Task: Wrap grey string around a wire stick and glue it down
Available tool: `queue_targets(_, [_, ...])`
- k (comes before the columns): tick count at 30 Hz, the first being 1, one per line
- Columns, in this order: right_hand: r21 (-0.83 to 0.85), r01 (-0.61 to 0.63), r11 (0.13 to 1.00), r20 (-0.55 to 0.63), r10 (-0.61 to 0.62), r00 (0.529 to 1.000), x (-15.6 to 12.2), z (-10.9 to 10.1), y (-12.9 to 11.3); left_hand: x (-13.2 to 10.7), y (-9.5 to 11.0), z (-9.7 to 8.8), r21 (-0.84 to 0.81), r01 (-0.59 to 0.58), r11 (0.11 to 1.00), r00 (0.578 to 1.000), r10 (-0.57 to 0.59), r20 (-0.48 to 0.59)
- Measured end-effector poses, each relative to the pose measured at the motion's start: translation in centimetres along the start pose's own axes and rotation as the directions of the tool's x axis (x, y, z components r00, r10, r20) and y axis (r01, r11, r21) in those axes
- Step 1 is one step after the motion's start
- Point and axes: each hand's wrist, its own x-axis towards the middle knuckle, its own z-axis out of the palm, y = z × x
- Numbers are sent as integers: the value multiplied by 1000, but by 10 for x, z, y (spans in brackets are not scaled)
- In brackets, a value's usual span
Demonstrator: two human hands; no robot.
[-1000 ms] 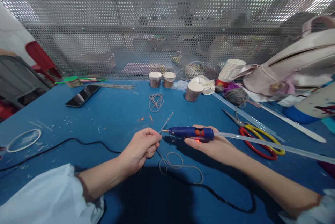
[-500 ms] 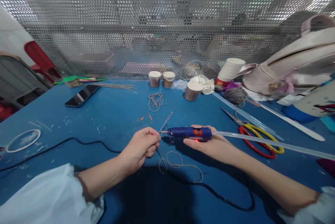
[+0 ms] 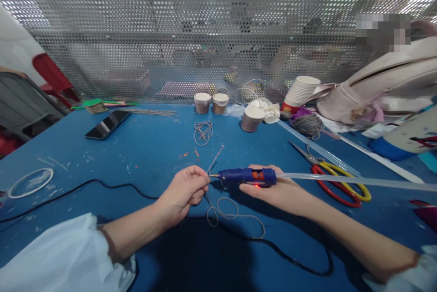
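Observation:
My right hand point(image 3: 273, 192) is wrapped round a blue glue gun point(image 3: 239, 175) with an orange part and a glowing red light. A long translucent glue stick point(image 3: 327, 179) runs out of its rear to the right. The gun's metal nozzle points left, close to the fingertips of my left hand point(image 3: 187, 189). Those fingers pinch a thin wire wrapped with grey cord point(image 3: 215, 157), which rises up and to the right. Loose grey cord point(image 3: 235, 215) trails in loops on the table below the gun. Whether the nozzle touches the wire I cannot tell.
Scissors point(image 3: 337, 180) lie right of my right hand. A cord bundle point(image 3: 203, 132), filled cups point(image 3: 252, 118), stacked paper cups point(image 3: 302, 91) and yarn point(image 3: 307, 125) sit farther back. A phone point(image 3: 108, 125) and white ring point(image 3: 30, 183) are left. A black cable point(image 3: 116, 186) crosses the blue table.
The glue gun's nozzle has tipped slightly downward, and the far end of the glue stick has swung up a little. The wire's tip has shifted slightly left; my left hand stays in place.

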Motion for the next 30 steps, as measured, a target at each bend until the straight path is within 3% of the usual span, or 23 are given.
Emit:
queue_targets(4, [1,-35,999,-91,35,995,1,1,1,0,1,1,1,2,1000,1000,-2,-8])
queue_targets(9, [19,27,999,35,-27,999,0,-1,-1,-1,1,1,-7,-3,1000,1000,3,2])
queue_targets(13, [-6,8,1000,-57,-8,998,0,-1,-2,0,2,1,-11,-3,1000,1000,3,-2])
queue_targets(19, [-43,35,998,18,-34,999,0,-3,3,-1,1,1,-1,-6,1000,1000,6,0])
queue_targets(22, [-59,-19,998,1,19,1000,1,-6,4,-1,1,0,2,-5,1000,1000,5,-2])
queue_targets(27, [-51,-122,991,-102,116,988,11,-6,11,0,0,-1,-9,-15,1000,1000,15,-4])
queue_targets(30, [-126,-26,992,-229,-4,974,21,-4,21,0,-1,-1,-11,-18,1000,1000,18,-5])
